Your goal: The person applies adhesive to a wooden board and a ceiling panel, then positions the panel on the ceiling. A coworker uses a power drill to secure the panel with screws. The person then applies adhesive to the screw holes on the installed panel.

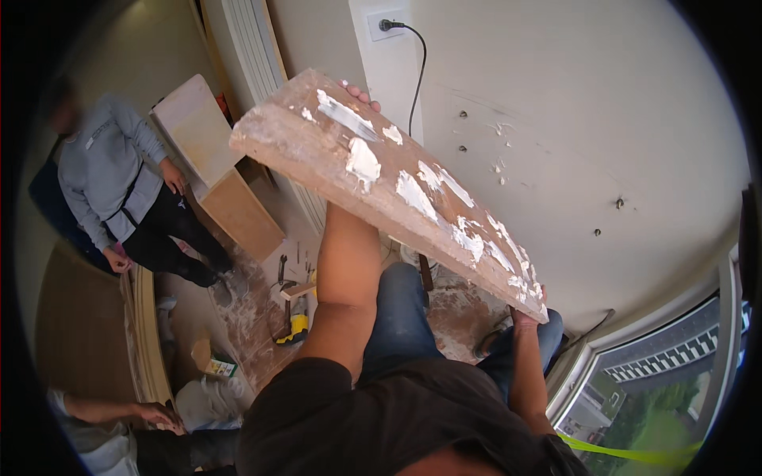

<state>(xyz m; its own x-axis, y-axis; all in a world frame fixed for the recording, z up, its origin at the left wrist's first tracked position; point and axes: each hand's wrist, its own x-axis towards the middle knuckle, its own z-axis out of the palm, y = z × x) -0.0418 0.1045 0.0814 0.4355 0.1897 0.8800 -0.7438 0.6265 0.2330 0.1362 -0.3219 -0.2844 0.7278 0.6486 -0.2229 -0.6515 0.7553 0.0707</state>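
Observation:
I hold up a long, thick brown board (309, 170), tilted so that its left end is higher and its right end lower. Dabs and smears of white paste (364, 161) cover the face toward the wall. My left hand (361, 96) grips the raised end from underneath; only its fingertips show over the far edge, and the board hides the rest. At the low end my right hand (524, 316) is closed on the board's corner, partly covered by it.
Ahead, the pale wall (548, 95) has several holes and a plugged-in black cable (421, 59). A yellow-black power tool (294, 327) lies on the dusty floor. One person (127, 174) stands left; another's hand (159, 414) shows lower left. A window (651, 389) is at right.

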